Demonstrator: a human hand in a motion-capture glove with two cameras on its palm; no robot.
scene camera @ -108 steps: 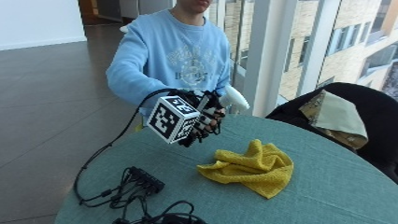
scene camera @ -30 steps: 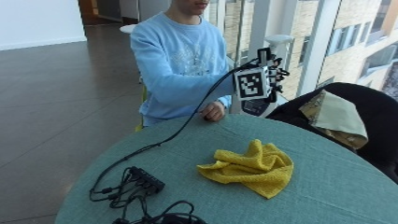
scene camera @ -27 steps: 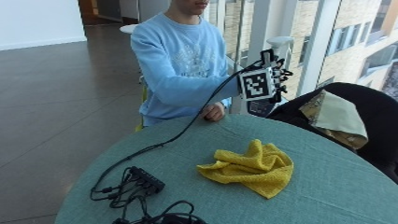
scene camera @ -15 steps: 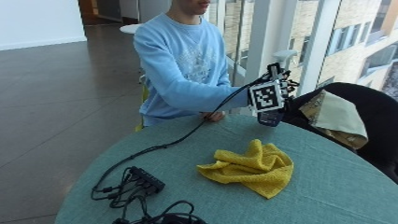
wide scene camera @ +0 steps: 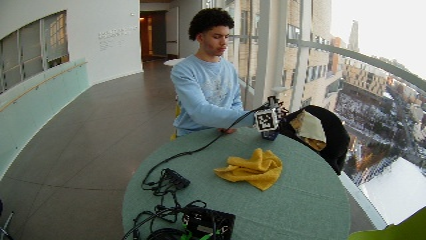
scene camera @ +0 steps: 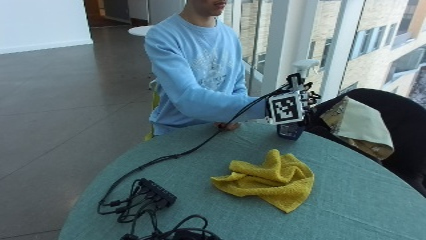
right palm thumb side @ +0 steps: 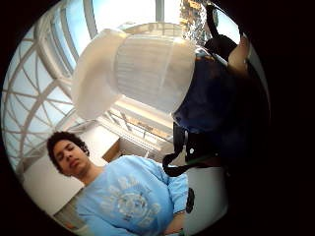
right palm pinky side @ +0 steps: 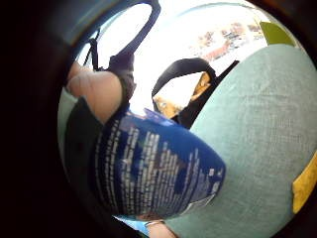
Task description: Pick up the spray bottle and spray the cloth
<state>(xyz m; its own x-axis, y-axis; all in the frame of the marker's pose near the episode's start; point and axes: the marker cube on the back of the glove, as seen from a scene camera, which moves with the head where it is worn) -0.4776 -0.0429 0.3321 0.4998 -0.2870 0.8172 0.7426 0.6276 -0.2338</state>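
Blue spray bottle [scene camera: 291, 131] upright, clamped in the gloved right hand [scene camera: 297, 102] | yellow cloth [scene camera: 269, 178] lies on tabletop [scene camera: 373, 200] below and nearer the camera, apart | nozzle must turn down toward it

Light-blue printed sweatshirt [scene camera: 200, 70], black-gloved grip [scene camera: 297, 96]

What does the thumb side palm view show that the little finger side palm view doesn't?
Only the thumb side view shows the spray bottle's white ribbed cap and the person's light blue sweater. Only the little finger side view shows the bottle's printed label, the teal table and an edge of the yellow cloth. Both show the dark blue spray bottle close against the gloved right hand.
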